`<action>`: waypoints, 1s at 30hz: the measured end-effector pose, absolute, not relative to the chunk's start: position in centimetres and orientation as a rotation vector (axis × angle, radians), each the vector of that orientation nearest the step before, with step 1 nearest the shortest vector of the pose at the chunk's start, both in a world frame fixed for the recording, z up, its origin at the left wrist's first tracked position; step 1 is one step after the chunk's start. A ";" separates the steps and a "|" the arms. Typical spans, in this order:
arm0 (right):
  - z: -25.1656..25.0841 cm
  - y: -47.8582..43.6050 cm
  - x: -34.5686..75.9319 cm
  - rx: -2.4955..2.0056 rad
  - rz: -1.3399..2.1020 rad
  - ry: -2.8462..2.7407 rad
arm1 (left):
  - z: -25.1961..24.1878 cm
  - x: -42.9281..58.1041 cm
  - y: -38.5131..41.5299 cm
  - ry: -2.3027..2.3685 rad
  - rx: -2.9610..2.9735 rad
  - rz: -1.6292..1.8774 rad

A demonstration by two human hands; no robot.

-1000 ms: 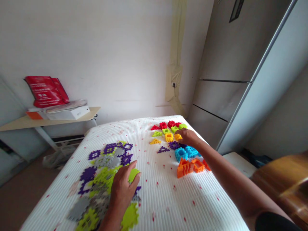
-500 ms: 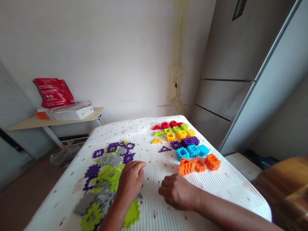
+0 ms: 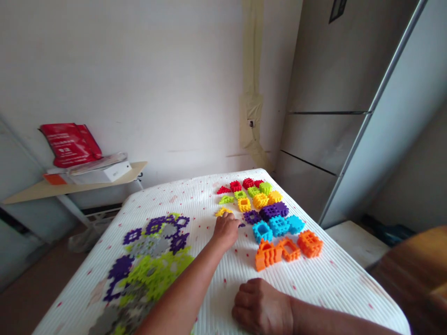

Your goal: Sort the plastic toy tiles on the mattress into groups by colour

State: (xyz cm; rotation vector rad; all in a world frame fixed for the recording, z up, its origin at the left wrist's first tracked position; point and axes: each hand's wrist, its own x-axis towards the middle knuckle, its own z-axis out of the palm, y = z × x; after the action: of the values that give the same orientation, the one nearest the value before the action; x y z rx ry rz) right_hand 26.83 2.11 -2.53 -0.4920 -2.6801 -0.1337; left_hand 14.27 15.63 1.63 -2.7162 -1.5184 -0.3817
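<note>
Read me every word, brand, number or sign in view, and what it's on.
Nothing is legible.
Red plastic bag: white printing, too blurred to read.
White rectangular box: small mark, too small to read.
Dark rectangular panel on the tall grey fridge: too small to read.
Multicoloured notched plastic blocks: no lettering visible.

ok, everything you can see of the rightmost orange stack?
The orange stack looks like plastic: squarish pieces piled flat, toothed edges, openings in the top face. Piece count unclear. It rests on the white ribbed cover, at the right end of the orange row, nearer the camera than the blue pieces. No hand touches it.
</note>
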 end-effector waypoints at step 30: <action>-1.5 1.0 28.7 -0.623 0.038 -2.703 | 1.3 16.6 16.5 -1.487 -2.726 -0.364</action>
State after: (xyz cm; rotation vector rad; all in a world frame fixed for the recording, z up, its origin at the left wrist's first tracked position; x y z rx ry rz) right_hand 28.69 1.00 -1.53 -0.6234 -2.7034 0.0375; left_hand 16.63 16.53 1.29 -2.7262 -1.4866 -0.3643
